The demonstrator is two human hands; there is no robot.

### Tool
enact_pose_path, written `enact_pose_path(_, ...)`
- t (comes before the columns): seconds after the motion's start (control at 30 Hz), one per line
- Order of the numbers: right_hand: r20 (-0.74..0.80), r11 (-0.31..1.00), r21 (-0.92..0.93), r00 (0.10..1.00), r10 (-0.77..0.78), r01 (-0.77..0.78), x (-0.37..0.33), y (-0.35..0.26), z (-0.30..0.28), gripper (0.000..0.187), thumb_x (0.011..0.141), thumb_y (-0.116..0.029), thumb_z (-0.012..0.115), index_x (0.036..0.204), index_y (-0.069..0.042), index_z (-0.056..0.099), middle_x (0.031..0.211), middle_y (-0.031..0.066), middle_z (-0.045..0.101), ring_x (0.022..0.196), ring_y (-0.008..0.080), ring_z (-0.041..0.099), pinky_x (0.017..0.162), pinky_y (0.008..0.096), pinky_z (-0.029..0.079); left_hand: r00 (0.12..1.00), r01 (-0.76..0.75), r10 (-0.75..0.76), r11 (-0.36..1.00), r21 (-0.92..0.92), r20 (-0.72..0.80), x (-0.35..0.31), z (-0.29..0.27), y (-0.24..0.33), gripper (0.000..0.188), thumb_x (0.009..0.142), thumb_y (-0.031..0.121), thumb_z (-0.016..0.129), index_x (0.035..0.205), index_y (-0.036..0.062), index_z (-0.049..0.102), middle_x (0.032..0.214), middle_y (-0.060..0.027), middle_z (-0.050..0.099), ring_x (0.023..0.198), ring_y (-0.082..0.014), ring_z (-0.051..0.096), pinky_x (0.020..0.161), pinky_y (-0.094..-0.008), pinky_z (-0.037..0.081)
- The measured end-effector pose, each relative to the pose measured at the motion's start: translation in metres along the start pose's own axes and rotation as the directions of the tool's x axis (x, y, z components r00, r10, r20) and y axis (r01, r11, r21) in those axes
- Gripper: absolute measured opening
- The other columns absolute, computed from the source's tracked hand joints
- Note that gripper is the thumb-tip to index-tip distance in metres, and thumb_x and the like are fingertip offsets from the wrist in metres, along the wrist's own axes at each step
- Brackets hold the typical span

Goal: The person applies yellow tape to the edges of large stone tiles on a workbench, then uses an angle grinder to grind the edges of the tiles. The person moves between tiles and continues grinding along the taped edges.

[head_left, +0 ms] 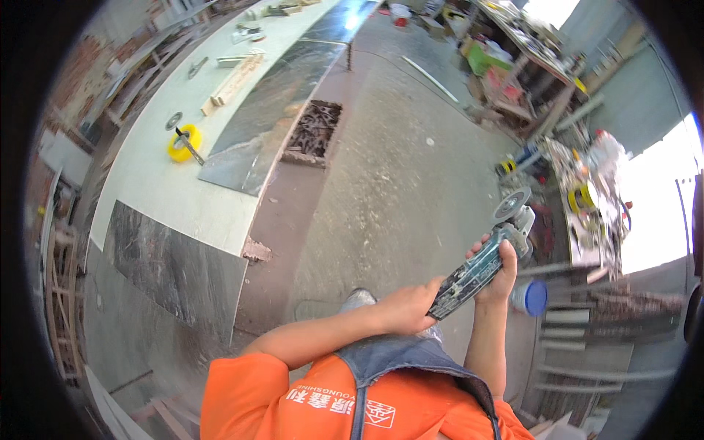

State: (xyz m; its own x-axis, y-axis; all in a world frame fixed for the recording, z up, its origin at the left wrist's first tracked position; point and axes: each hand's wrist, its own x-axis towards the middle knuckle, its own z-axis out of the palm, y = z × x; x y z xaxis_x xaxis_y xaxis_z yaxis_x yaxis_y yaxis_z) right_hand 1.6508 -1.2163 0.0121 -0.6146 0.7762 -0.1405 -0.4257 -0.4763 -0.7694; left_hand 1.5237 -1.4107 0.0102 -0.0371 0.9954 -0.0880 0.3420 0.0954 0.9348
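Observation:
I hold a teal and black angle grinder (471,277) in both hands in front of my body, to the right. My left hand (409,306) is closed round its rear end. Nearer the head, my right hand (501,273) wraps the body, with the thumb lying along it. The grinder's disc (512,205) points away from me, up and to the right, apart from any surface. Some of the fingers are hidden behind the tool.
On the left runs a long white worktable (158,187) bearing dark stone slabs (253,117), wood strips (238,82) and a yellow tape roll (184,143). Another dark slab (172,260) is at its near end. A cluttered bench (583,257) and blue-lidded bucket (529,298) stand at right.

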Motion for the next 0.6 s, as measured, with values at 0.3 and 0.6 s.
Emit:
enact_pose_path(0.3,0.250,0.938,0.027,0.911,0.328,-0.345,0.234,0.048,0.090,0.057,0.096,-0.040,0.070,0.134,-0.001,0.055,0.107,0.0181,0.071,0.082,0.0314,0.074,0.072,0.0462,0.066,0.927,0.230,-0.261,0.963,-0.143,-0.269,0.076,-0.138,-0.052,0.079,0.090,0.022,0.075,0.158,0.0067,0.038,0.126,-0.0232,0.069,0.104,-0.0341,0.071,0.092,-0.0443,0.056)
enact_pose_path(0.6,0.544,0.557,-0.766,0.785,0.297,0.320,0.364,0.152,0.176,0.081,0.073,-0.018,0.090,0.142,-0.004,0.048,0.124,0.0148,0.064,0.111,0.0243,0.064,0.099,0.0382,0.051,-0.037,0.548,-0.441,0.741,-0.387,-0.897,-0.059,-0.255,-0.145,0.046,0.093,0.017,0.071,0.136,0.0020,0.064,0.128,-0.0161,0.070,0.107,-0.0275,0.070,0.096,-0.0399,0.055)
